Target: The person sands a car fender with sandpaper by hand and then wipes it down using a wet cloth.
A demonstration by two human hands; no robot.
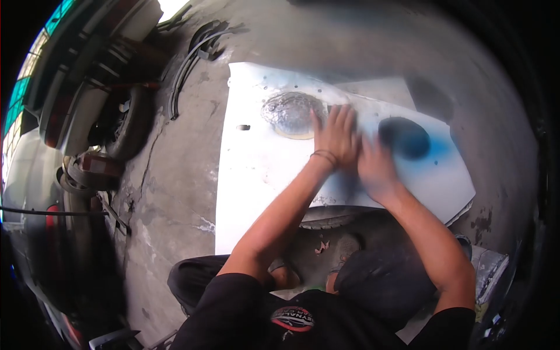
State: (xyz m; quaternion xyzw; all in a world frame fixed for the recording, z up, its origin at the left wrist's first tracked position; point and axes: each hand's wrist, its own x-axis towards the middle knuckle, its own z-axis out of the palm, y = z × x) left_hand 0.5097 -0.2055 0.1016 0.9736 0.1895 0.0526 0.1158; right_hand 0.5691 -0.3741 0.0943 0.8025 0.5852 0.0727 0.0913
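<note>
Left hand (pixel 338 140) outstretched, right hand (pixel 377 166) blurred; cannot tell if either grasps; white panel (pixel 256 175) beneath both.

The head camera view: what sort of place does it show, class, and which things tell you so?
Probably a vehicle body workshop: a large white panel like a car part lies with a bare, metallic-looking patch, a tyre stands at the left, and the grey floor is stained.

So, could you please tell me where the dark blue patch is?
In the head view, the dark blue patch is on the white panel, right of the right hand.
</note>
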